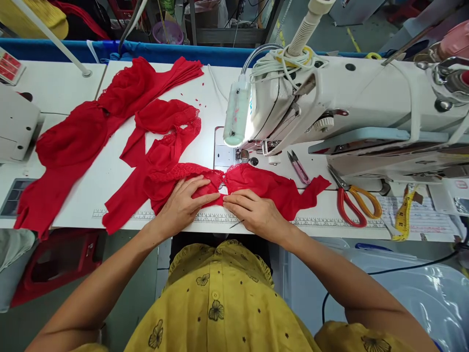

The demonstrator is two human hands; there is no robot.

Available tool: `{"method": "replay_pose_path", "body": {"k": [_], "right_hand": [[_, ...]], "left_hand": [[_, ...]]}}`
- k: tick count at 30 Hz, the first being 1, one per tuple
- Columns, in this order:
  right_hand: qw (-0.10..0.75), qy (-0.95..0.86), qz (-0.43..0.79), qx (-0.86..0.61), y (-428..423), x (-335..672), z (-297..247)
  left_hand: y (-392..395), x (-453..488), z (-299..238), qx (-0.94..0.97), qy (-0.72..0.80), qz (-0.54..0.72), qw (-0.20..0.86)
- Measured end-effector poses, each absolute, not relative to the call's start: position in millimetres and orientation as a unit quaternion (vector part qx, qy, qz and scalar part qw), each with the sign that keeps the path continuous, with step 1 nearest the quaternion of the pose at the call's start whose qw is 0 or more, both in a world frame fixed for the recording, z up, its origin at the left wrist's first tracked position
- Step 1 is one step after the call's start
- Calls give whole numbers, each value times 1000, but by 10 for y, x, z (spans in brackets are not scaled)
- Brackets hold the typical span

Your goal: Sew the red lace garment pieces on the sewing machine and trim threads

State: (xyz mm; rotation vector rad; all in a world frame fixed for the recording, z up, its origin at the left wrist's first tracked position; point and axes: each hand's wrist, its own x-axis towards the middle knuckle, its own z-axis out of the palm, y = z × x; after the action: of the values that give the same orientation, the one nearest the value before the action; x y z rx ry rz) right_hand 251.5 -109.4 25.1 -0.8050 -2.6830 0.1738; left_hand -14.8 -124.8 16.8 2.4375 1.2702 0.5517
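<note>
A red lace-edged bra lies across the front of the sewing table, below the needle area. My left hand rests on its left cup, fingers spread and lying on the cloth, the thumb reaching toward the centre. At the narrow middle join, my right hand has its fingers pressed together on the lower edge. A small gap in the cloth shows white table between the hands. Beneath the right hand, a thin dark pointed thing sticks out; its other end is hidden. The presser foot stands just behind the bra.
More red bra pieces are spread to the left. The sewing machine fills the right, with a lamp at its head. Pink thread snips, scissors and a yellow tape measure lie on the right. A printed ruler follows the front edge.
</note>
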Motion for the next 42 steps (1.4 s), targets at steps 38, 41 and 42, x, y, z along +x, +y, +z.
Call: {"method": "replay_pose_path", "body": {"k": [38, 41, 42], "right_hand": [[230, -930, -26, -287, -1118, 2695, 419], [237, -938, 17, -254, -970, 2564, 330], [237, -936, 43, -256, -915, 2542, 290]], "left_hand": [[-1178, -109, 316, 888, 341, 294, 98], [-1044, -98, 271, 912, 311, 251, 96], [-1009, -113, 249, 914, 322, 229, 94]]}}
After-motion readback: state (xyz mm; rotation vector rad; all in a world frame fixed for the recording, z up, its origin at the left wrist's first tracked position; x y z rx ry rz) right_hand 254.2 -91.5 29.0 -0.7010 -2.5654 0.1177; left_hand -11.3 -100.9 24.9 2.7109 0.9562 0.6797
